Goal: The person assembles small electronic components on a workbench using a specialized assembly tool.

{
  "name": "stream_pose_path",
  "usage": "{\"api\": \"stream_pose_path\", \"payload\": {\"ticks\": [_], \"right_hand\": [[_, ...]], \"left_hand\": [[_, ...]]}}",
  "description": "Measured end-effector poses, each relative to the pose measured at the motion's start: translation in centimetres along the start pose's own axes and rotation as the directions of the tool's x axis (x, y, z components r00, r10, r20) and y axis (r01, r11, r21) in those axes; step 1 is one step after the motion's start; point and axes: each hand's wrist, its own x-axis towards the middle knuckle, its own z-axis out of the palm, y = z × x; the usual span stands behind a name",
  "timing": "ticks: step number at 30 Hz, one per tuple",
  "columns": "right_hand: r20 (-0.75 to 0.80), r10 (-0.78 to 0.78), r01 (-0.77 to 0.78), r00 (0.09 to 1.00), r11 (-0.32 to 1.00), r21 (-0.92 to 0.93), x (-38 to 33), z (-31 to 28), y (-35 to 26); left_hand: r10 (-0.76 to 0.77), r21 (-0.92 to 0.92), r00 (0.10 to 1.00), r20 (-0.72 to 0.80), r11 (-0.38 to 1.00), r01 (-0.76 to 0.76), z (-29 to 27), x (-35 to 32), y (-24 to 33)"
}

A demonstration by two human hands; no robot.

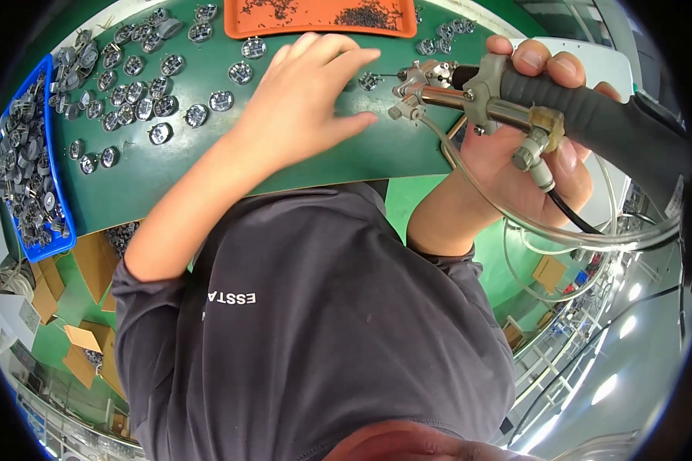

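My right hand [561, 154] is wrapped around a dark-gripped power screwdriver [507, 107] with a metal clamp, a clear hose and a black cable. Its thin bit points left and its tip is at a small round metal-and-grey part [369, 81] on the green table. To the left of that part is my left hand [304, 100], held palm down over the table. Its thumb and index finger are spread apart with nothing visible between them; what lies under the palm is hidden. More round parts [221, 101] lie scattered left of this hand.
An orange tray [319, 32] with small dark screws stands at the table's far edge. At far left is a blue bin [63, 192] full of round parts. Several parts [444, 32] lie at the far right. Cardboard boxes [92, 269] stand on the floor at left.
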Motion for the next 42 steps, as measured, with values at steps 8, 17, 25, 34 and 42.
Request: {"api": "stream_pose_path", "payload": {"ticks": [8, 17, 25, 34, 42], "right_hand": [[-0.102, -0.038, 0.031, 0.994, 0.997, -0.075, 0.2, 0.9, -0.8], [-0.476, -0.361, 0.114, 0.802, 0.875, -0.471, -2.9, 4.6, 1.4], [-0.377, 0.098, -0.310, 0.921, 0.771, -0.556, -10.6, 8.2, 4.3], [-0.310, 0.224, -0.379, 0.924, 0.632, -0.676, -9.5, 6.0, 4.7], [-0.352, 0.260, -0.431, 0.899, 0.663, -0.612, -8.3, 3.4, 4.0]], "left_hand": [[0.140, 0.114, 0.981, 0.135, 0.981, -0.155, 0.6, 2.5, -2.1], [-0.040, 0.114, 0.997, -0.059, 0.992, 0.046, -3.0, -1.0, -0.5], [0.240, -0.143, 0.969, -0.067, 0.958, -0.247, -2.9, -2.5, -0.2], [0.254, -0.058, 0.963, 0.092, 0.967, -0.249, -1.9, -2.6, -1.5], [-0.038, -0.038, 0.995, 0.097, 0.998, 0.042, -2.8, -2.7, -0.6]]}}
